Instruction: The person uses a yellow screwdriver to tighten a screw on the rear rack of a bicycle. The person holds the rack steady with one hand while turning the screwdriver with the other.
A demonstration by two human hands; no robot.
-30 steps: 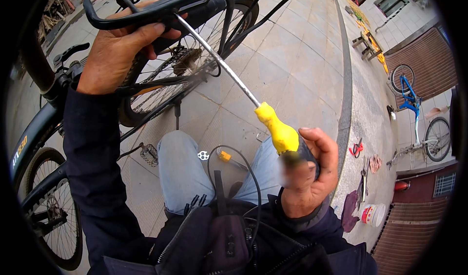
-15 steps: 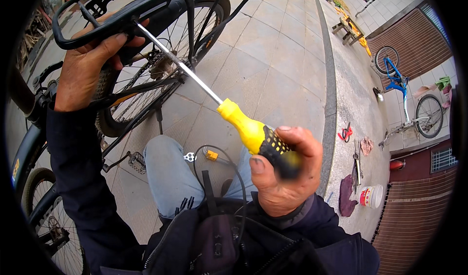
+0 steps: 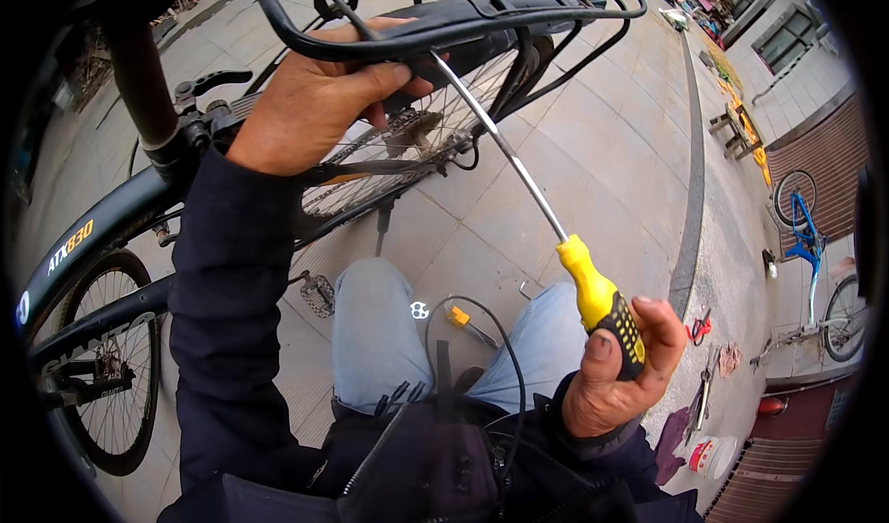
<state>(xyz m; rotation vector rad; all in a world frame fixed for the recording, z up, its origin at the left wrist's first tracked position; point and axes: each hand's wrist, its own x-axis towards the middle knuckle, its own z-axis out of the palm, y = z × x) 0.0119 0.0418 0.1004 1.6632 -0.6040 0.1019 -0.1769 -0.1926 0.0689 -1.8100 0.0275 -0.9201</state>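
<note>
My left hand (image 3: pixel 306 106) is closed at the near end of the black rear rack (image 3: pixel 500 15) on a bicycle. Its thumb and fingertips press just under the rack's tube, and any small part between them is hidden. A long screwdriver (image 3: pixel 588 277) with a yellow and black handle slants up from my right hand (image 3: pixel 611 398). My right thumb and fingers are around the handle's end. The steel shaft's tip meets the underside of the rack, right beside my left fingertips. Below the rack is the rear wheel (image 3: pixel 417 129) with its sprockets.
The dark bicycle frame (image 3: pixel 102 231) stands at my left, a pedal (image 3: pixel 318 294) near my knee. On the paving between my legs lie a small silver flat tool (image 3: pixel 419 310) and a yellow-handled tool (image 3: pixel 458 316). Right: a white bucket (image 3: pixel 713 456), red-handled scissors (image 3: pixel 699 326), a blue bicycle (image 3: pixel 806 236).
My view has swung left, so the bicycle and both hands sit farther right in the picture. The screwdriver's tip stays under the rack; its shaft looks steeper, and my right fingers have shifted on the handle.
</note>
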